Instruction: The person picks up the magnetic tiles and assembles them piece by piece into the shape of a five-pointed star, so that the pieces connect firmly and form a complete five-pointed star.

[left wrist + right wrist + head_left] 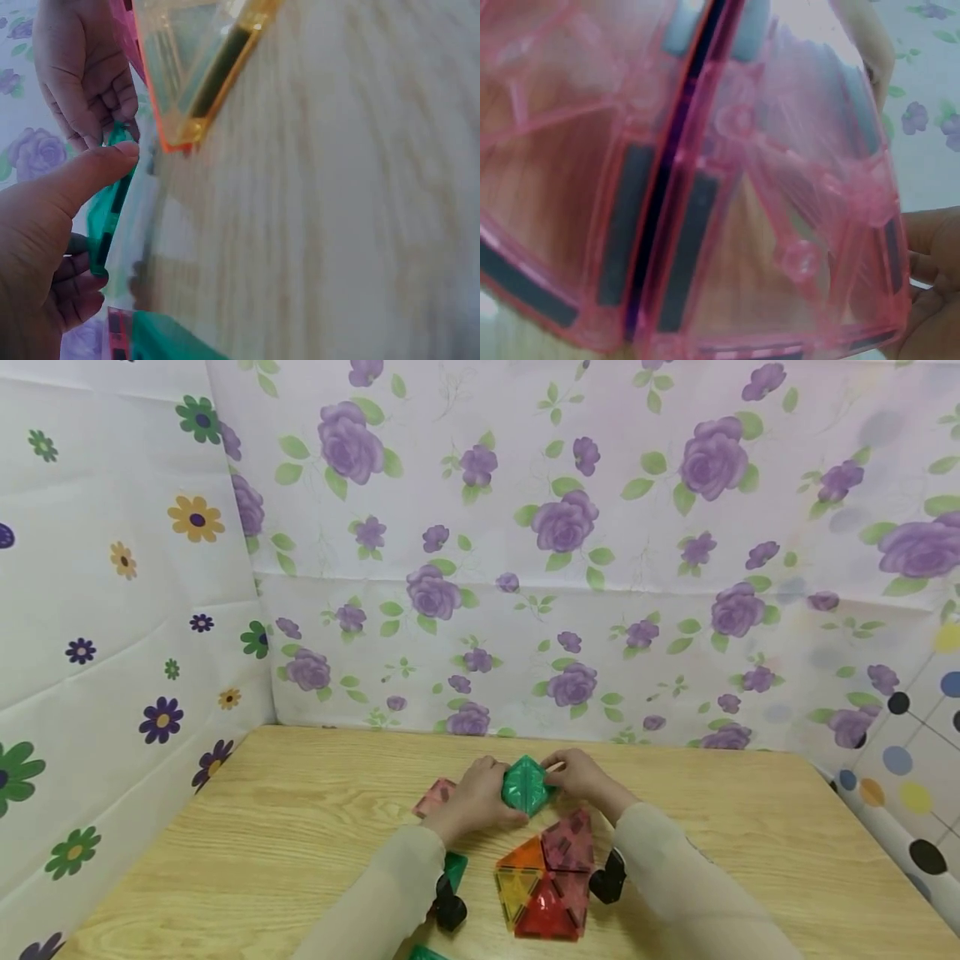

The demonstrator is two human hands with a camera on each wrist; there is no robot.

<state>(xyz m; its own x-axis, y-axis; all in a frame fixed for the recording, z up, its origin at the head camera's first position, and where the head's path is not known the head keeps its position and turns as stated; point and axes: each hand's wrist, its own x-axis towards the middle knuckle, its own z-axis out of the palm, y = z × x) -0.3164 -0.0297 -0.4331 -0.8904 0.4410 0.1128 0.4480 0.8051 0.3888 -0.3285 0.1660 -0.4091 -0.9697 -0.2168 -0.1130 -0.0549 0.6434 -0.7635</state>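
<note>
Two green magnetic tiles (527,787), joined along a seam, are held up between both hands above the table. My left hand (480,799) pinches them from the left; the left wrist view shows its thumb on one face of the green piece (107,217) and fingers behind. From the right, my right hand (587,777) grips the far end with its fingertips. Just nearer than the hands stands a built shape of orange (522,855), yellow (514,891), red (550,910) and pink (570,843) translucent tiles. Pink tiles (765,225) fill the right wrist view, hiding most of that hand.
A pink tile (435,797) lies beyond the left forearm. Partly hidden by the left sleeve is a green tile (455,868), and another green tile (425,953) shows at the bottom edge. The wooden table (315,810) meets flowered cloth walls (465,643).
</note>
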